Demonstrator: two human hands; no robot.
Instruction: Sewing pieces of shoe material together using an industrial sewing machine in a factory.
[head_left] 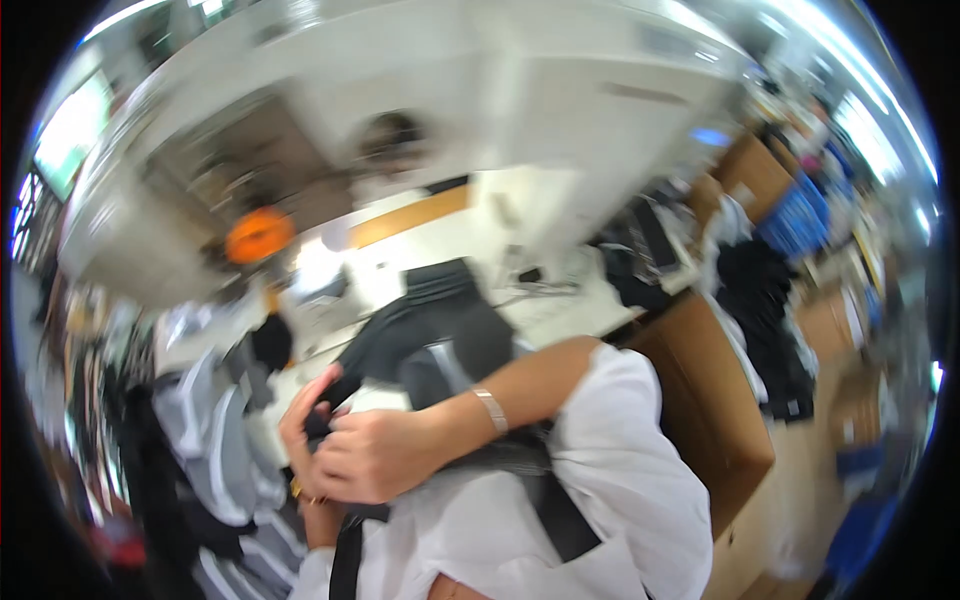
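Note:
A black garment (440, 335) with a grey panel lies bunched over the white table (560, 300), close to my chest. My right hand (375, 455) is closed on a fold of it, with a silver bracelet on the wrist. My left hand (305, 420) sits just behind the right one, fingers curled into the same black cloth, a ring on one finger. Both hands meet at the garment's near edge. The picture is blurred by motion.
A pile of grey and black clothes (215, 440) lies to the left. A brown cardboard box (710, 400) stands right of the table, with dark clothes (765, 320) draped over it. An orange round object (258, 235) sits at the far left of the table.

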